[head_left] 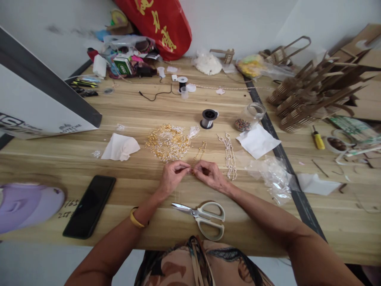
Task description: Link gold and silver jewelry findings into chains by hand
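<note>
Head view: left hand (173, 177), right hand (209, 174), each grip pinched, contents unclear; scissors (195, 213), one pair, near tabletop (238, 234) front edge

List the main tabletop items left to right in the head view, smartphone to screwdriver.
Black smartphone → pile of gold and silver beaded strands → wire spool → silver chains → glass jar → yellow-handled screwdriver.

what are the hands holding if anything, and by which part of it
The left hand and right hand pinch close together, apparently on something tiny and golden; what it is, and which part they grip, cannot be told.
</note>
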Motion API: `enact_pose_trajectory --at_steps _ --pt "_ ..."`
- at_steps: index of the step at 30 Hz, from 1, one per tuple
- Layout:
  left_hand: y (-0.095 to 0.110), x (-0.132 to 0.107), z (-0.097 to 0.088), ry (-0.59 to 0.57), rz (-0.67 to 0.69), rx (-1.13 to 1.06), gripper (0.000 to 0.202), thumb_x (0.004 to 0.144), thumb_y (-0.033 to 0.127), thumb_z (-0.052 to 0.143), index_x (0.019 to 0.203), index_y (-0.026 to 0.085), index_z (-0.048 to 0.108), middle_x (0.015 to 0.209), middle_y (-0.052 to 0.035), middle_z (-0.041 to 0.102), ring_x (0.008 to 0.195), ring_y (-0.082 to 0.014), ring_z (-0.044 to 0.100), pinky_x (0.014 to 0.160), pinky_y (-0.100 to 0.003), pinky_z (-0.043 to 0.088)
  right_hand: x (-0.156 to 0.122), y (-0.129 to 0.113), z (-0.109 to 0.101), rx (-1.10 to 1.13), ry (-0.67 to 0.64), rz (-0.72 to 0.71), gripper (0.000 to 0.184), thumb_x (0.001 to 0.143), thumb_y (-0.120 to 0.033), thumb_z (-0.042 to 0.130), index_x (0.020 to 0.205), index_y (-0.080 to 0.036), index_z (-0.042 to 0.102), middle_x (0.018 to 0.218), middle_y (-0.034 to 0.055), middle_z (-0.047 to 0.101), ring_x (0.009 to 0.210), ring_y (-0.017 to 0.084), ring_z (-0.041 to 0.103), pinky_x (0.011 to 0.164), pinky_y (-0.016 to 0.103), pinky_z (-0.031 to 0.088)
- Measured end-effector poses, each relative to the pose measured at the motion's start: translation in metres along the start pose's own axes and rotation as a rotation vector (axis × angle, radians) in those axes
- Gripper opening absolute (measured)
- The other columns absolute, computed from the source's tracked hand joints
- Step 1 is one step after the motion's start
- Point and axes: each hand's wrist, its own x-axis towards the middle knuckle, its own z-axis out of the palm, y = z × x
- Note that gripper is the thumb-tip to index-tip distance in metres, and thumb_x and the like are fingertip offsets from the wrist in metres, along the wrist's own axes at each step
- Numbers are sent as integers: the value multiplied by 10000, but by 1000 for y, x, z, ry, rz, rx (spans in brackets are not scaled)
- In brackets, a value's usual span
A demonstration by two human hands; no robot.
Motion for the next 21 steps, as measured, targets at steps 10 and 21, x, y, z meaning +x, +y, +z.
enact_pose_trajectory --at_steps 10,21 --pt "0 -3 1 22 102 143 92 712 206 644 757 135 680 736 -71 714 673 -169 666 642 -259 529 -1 3 0 -111 14 -68 148 844 -255 524 756 -148 578 616 -13 527 536 82 428 496 193 321" --pt "-3 -3 2 6 103 154 87 718 183 636 770 130 680 749 -76 711 685 -168 667 664 -263 532 -1 1 0 -110 10 -83 155 842 -252 520 740 -146 568 607 -20 504 541 79 420 502 191 320"
